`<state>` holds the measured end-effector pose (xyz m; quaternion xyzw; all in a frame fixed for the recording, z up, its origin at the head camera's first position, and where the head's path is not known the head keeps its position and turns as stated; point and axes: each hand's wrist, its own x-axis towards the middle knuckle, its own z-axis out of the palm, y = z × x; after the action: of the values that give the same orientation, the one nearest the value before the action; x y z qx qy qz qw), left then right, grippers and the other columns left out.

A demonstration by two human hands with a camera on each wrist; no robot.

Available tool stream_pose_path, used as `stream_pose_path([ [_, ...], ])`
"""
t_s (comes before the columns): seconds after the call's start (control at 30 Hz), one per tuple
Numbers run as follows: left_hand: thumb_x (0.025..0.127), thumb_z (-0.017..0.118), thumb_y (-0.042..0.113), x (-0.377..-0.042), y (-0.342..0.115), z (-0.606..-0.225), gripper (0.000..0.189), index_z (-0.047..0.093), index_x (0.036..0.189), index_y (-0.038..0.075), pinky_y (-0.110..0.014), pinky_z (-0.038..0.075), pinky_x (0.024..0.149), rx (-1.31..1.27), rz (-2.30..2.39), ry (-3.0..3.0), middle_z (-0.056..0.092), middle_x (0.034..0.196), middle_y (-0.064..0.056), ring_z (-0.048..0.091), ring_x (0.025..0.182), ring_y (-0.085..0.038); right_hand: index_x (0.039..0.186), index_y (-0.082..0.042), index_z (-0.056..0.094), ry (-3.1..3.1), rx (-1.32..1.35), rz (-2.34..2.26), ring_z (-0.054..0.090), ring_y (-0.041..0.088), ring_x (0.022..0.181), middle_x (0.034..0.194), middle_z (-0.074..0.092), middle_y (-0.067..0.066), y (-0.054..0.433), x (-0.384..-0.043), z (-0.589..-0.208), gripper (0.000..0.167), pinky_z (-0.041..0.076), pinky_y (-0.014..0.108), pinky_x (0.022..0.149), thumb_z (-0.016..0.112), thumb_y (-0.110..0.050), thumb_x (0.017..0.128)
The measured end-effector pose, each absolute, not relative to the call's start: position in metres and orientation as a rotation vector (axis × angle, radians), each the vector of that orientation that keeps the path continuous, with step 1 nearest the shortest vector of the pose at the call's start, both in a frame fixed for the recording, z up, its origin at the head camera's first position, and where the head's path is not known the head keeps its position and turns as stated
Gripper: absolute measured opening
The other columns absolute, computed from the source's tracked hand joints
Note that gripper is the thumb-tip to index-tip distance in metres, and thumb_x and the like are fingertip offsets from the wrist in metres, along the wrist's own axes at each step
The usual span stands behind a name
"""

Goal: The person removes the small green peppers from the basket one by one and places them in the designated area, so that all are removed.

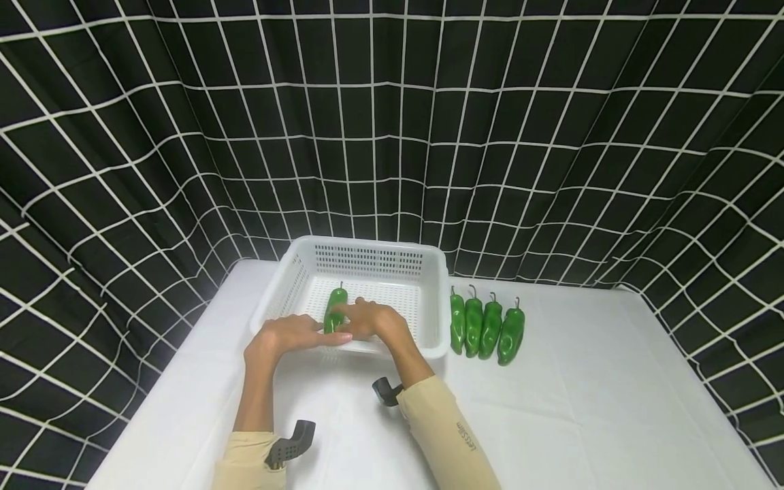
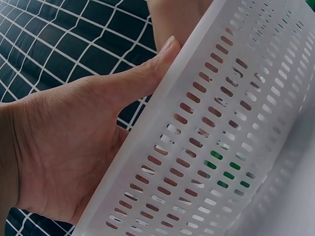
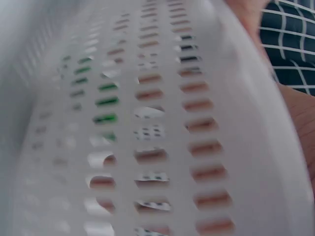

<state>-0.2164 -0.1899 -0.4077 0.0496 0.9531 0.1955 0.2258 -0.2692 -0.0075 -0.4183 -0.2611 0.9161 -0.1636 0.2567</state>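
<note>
A green chili pepper (image 1: 335, 304) lies in the white slotted plastic basket (image 1: 437, 299), its stem toward the far wall. My right hand (image 1: 370, 320) reaches over the near rim and holds the pepper's right side with its fingers. At the near left rim is my left hand (image 1: 290, 335), its thumb stretched straight along the rim and its other fingers inside, close to the pepper. The left wrist view shows that left hand (image 2: 64, 142) behind the basket wall. Through the slots in the right wrist view, parts of the green pepper (image 3: 106, 102) and fingers show.
Several more green chili peppers (image 1: 490, 330) lie in a row on the white tablecloth (image 1: 588, 381), just right of the basket. Black curtains with a white grid (image 1: 392, 116) surround the table. A dark wrist camera (image 1: 386, 393) sits on each sleeve.
</note>
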Motion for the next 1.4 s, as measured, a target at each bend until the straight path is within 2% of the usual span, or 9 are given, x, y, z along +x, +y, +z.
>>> stream_pose_path([
  [0.13,0.083,0.049,0.092,-0.216,-0.189,-0.408,0.106,0.055,0.152,0.011,-0.073,0.043,0.11,0.157,0.52,2.628,0.06,0.151,-0.022,0.06,0.133,-0.049,0.155,-0.04,0.049,2.433,-0.726,-0.384,0.029,0.036,0.161,0.169,0.039,0.011,-0.016,-0.273,-0.423,0.049,0.031,0.07,0.124,0.052,-0.046,0.107],
  [0.23,0.082,0.049,0.092,-0.216,-0.189,-0.408,0.107,0.055,0.152,0.012,-0.073,0.043,0.109,0.156,0.519,2.629,0.06,0.15,-0.023,0.06,0.133,-0.049,0.152,-0.037,0.054,2.437,-0.731,-0.394,0.039,0.034,0.157,0.164,0.049,0.008,-0.018,-0.275,-0.426,0.047,0.035,0.066,0.123,0.056,-0.044,0.105],
  [0.3,0.082,0.05,0.092,-0.215,-0.189,-0.407,0.106,0.057,0.151,0.012,-0.073,0.043,0.109,0.144,0.528,2.632,0.061,0.149,-0.021,0.061,0.132,-0.048,0.143,-0.028,0.063,2.463,-0.744,-0.426,0.057,0.031,0.141,0.151,0.062,0.009,-0.019,-0.276,-0.427,0.041,0.046,0.059,0.116,0.061,-0.04,0.103],
  [0.4,0.081,0.052,0.091,-0.215,-0.189,-0.408,0.104,0.06,0.147,0.011,-0.071,0.044,0.11,0.12,0.541,2.639,0.063,0.148,-0.018,0.063,0.13,-0.044,0.131,-0.016,0.066,2.511,-0.708,-0.465,0.068,0.029,0.118,0.133,0.072,0.012,-0.021,-0.274,-0.427,0.035,0.055,0.052,0.104,0.065,-0.035,0.102],
  [0.63,0.08,0.052,0.092,-0.216,-0.189,-0.408,0.104,0.062,0.145,0.011,-0.066,0.047,0.108,0.098,0.51,2.65,0.065,0.147,-0.016,0.065,0.127,-0.04,0.147,-0.018,0.059,2.61,-0.498,-0.382,0.055,0.037,0.144,0.157,0.055,0.017,-0.025,-0.27,-0.425,0.052,0.048,0.059,0.115,0.066,-0.037,0.099],
  [0.77,0.081,0.051,0.092,-0.216,-0.189,-0.408,0.105,0.061,0.147,0.011,-0.065,0.048,0.108,0.103,0.501,2.644,0.062,0.149,-0.016,0.064,0.13,-0.041,0.124,-0.013,0.071,2.64,-0.517,-0.378,0.07,0.03,0.115,0.134,0.072,0.014,-0.025,-0.268,-0.426,0.031,0.059,0.048,0.098,0.068,-0.028,0.098],
  [0.9,0.081,0.051,0.092,-0.217,-0.189,-0.407,0.105,0.058,0.149,0.011,-0.068,0.044,0.111,0.097,0.503,2.644,0.058,0.153,-0.018,0.059,0.135,-0.046,0.116,-0.01,0.075,2.702,-0.517,-0.462,0.067,0.023,0.088,0.114,0.077,0.011,-0.02,-0.266,-0.426,0.024,0.059,0.04,0.082,0.072,-0.023,0.095],
  [1.23,0.082,0.051,0.091,-0.215,-0.188,-0.406,0.106,0.058,0.149,0.01,-0.072,0.042,0.112,0.081,0.511,2.641,0.059,0.153,-0.019,0.059,0.135,-0.046,0.108,-0.012,0.071,2.822,-0.564,-0.838,0.064,0.023,0.086,0.101,0.074,0.012,0.002,-0.251,-0.427,0.019,0.056,0.041,0.078,0.078,-0.01,0.091],
  [1.4,0.082,0.051,0.091,-0.215,-0.189,-0.407,0.105,0.058,0.149,0.01,-0.07,0.044,0.111,0.086,0.531,2.632,0.058,0.153,-0.018,0.06,0.135,-0.044,0.113,-0.011,0.07,2.817,-0.612,-0.982,0.066,0.018,0.081,0.103,0.077,0.012,0.02,-0.245,-0.42,0.024,0.055,0.032,0.071,0.079,-0.01,0.091],
])
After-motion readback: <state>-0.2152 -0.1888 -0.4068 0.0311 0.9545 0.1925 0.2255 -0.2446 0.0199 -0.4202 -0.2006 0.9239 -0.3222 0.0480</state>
